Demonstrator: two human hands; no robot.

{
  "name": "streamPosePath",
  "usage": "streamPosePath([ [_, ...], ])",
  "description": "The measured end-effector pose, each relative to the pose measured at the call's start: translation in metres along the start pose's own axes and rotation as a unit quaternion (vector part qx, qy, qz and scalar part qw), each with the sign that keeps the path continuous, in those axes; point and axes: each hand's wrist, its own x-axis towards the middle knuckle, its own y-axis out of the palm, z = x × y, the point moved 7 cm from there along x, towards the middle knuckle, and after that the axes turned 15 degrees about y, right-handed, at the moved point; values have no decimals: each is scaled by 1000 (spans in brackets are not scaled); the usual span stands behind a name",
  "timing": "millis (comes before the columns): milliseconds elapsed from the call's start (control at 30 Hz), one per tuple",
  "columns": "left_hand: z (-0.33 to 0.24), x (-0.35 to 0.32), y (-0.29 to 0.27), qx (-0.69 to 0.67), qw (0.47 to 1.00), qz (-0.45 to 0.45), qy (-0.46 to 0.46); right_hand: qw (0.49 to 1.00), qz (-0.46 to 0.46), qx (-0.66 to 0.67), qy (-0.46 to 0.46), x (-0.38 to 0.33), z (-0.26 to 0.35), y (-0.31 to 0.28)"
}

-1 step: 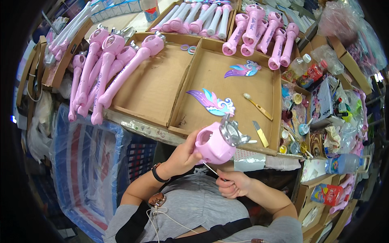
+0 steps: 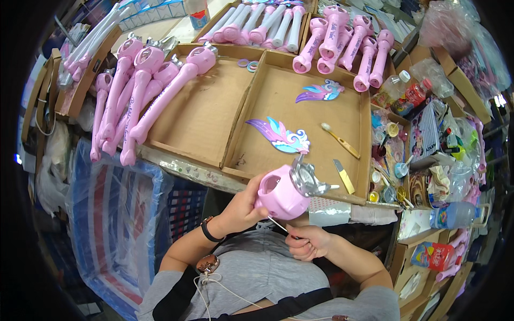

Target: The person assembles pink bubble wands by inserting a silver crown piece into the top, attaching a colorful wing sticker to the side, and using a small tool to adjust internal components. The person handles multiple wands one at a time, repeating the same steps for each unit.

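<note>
My left hand [image 2: 247, 206] is closed around a pink toy wand [image 2: 289, 206], gripping it by its hollow round head. A silver crown-like piece [image 2: 309, 179] tops the head, tilted to the right; no long handle shows from this angle. Below it, my right hand [image 2: 309, 243] pinches a thin pale rod [image 2: 278, 223], dark near the fingers. The rod's far tip meets the underside of the pink head; its kind cannot be made out. Two purple-and-blue wing pieces [image 2: 281, 136] lie in the cardboard tray [image 2: 243, 115] beyond my hands.
A toothbrush [image 2: 341, 140] and a yellow-handled cutter [image 2: 344, 176] rest in the tray's right half. Pink wands [image 2: 140, 91] are heaped at its left, more [image 2: 342, 43] behind. Paint pots [image 2: 386, 193] and bottles crowd the right. A plastic-lined blue bin [image 2: 115, 214] stands lower left.
The wand's head has turned slightly in my left hand, its silver top dipping a little lower. My right hand and the rod are almost unmoved.
</note>
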Motion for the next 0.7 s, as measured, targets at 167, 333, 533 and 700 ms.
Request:
streamPosePath([
  [167,5,-3,-24,-97,983,-152,-47,820,-368,-355,-258,-42,40,-1],
  [333,-17,4,-41,-100,975,-196,3,527,-512,-440,-516,-121,48,59],
  [533,-28,7,-35,-134,966,-219,9,304,-561,-523,-565,-136,58,95],
  [700,-29,4,-27,-133,970,-206,3,280,-539,-556,-568,-134,58,101],
])
